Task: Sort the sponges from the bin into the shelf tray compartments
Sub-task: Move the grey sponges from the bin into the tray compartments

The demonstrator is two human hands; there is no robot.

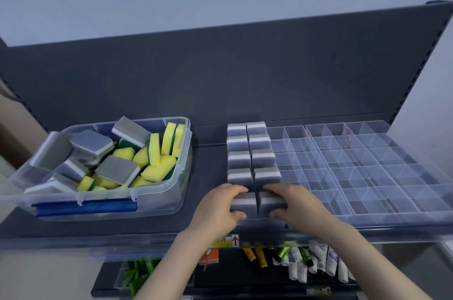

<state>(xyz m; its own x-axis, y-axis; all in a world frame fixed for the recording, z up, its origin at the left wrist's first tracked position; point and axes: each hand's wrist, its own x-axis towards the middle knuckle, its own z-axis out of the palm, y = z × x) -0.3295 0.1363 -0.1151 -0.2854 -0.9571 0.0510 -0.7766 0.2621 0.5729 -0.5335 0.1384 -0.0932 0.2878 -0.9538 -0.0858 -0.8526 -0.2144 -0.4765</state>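
Grey sponges (244, 203) in nearest tray (392, 216) compartments, hands (218, 211) gripping one each

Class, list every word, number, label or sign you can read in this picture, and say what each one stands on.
White label on the shelf front edge: a red upward arrow, no words.
Yellow label beside it: handwriting, too blurred to read.
Tubes under the shelf: print too small to read.
Grey sponges, bin, tray: no text visible.
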